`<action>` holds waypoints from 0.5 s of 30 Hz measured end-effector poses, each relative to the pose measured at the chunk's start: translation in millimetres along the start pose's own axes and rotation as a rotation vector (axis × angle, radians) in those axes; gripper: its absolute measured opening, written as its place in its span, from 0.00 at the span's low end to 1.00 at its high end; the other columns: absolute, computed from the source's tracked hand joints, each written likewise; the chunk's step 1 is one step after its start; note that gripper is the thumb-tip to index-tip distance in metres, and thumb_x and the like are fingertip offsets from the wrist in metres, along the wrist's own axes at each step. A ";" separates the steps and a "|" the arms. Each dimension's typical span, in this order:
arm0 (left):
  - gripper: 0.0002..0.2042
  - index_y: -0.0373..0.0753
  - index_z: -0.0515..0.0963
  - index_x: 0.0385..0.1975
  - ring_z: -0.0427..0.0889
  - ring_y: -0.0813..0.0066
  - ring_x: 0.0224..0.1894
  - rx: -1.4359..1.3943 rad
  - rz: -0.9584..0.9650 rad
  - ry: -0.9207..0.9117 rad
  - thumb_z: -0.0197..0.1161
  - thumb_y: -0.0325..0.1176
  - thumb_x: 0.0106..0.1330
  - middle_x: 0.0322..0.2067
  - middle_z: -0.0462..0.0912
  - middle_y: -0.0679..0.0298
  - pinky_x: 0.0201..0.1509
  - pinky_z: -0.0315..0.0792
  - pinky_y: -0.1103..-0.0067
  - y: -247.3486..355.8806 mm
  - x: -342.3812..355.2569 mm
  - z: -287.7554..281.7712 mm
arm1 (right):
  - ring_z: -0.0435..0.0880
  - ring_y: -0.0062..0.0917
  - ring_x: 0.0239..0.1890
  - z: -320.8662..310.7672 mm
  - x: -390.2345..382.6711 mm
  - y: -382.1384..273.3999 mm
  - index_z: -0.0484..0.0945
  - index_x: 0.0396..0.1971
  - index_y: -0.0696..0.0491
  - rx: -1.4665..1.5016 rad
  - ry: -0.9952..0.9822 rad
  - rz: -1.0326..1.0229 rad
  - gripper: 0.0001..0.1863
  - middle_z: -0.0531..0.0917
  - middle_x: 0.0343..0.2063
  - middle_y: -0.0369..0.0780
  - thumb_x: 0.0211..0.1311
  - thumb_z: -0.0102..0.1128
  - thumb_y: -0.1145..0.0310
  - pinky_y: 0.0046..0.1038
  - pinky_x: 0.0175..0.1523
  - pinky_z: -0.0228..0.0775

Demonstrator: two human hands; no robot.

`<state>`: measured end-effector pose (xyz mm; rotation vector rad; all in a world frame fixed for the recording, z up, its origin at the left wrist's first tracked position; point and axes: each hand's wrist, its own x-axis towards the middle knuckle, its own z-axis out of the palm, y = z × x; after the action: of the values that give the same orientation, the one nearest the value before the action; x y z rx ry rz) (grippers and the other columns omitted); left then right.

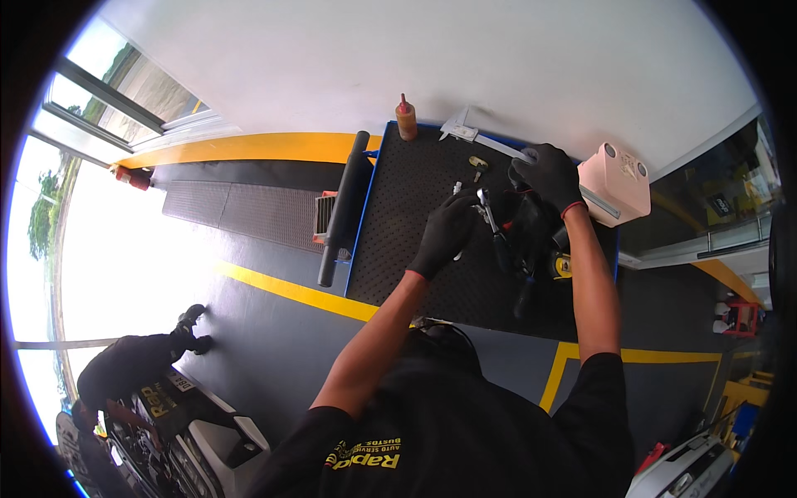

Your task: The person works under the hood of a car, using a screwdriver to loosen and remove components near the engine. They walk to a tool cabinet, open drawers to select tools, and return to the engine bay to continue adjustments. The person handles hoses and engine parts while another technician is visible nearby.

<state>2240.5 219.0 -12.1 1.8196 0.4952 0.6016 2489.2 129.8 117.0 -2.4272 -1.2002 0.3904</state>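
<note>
Both my hands wear dark gloves and reach over a workbench with a black dimpled mat (398, 241). My left hand (444, 235) is closed over the middle of a slim metal tool whose bright ends (457, 188) show above and below it. Just right of it lies a ratchet (490, 216) with a dark handle. Toward the back right, my right hand (550, 176) curls over a dark rounded thing, mostly hidden by the glove. A vernier caliper (481, 139) runs along the back edge up to that hand. A small yellowish-green piece (478, 163) lies between the hands.
An orange bottle (405, 120) stands at the back left corner, a pink box (616, 183) at the right. Dark-handled tools and a yellow tape measure (562, 266) lie near my right forearm. A black roller (344, 207) flanks the bench. Lower left, a person (133, 365) bends over a motorcycle (199, 432).
</note>
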 end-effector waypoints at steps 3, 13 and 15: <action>0.18 0.38 0.83 0.63 0.80 0.49 0.71 0.181 -0.001 0.009 0.65 0.29 0.74 0.71 0.78 0.51 0.73 0.75 0.61 -0.4 -32.8 -37.7 | 0.92 0.44 0.37 43.0 35.7 34.8 0.94 0.36 0.48 0.028 0.081 -0.054 0.18 0.92 0.32 0.47 0.59 0.77 0.48 0.43 0.45 0.82; 0.21 0.40 0.81 0.64 0.74 0.48 0.74 0.532 0.180 0.060 0.66 0.31 0.71 0.70 0.78 0.53 0.78 0.70 0.60 -38.5 -78.5 -67.2 | 0.91 0.44 0.34 88.4 53.1 19.0 0.92 0.33 0.50 -0.075 0.039 -0.170 0.19 0.90 0.31 0.45 0.59 0.76 0.47 0.44 0.41 0.79; 0.21 0.40 0.81 0.64 0.74 0.48 0.74 0.480 0.152 0.062 0.66 0.31 0.71 0.69 0.79 0.53 0.78 0.70 0.60 -36.9 -77.8 -66.0 | 0.90 0.44 0.33 79.9 49.6 34.5 0.91 0.33 0.51 -0.052 -0.002 -0.262 0.20 0.90 0.31 0.45 0.60 0.75 0.47 0.44 0.39 0.78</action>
<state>2137.1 232.4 -41.9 2.3140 0.5819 0.6856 2509.2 169.0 27.0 -2.2707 -1.5224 0.2852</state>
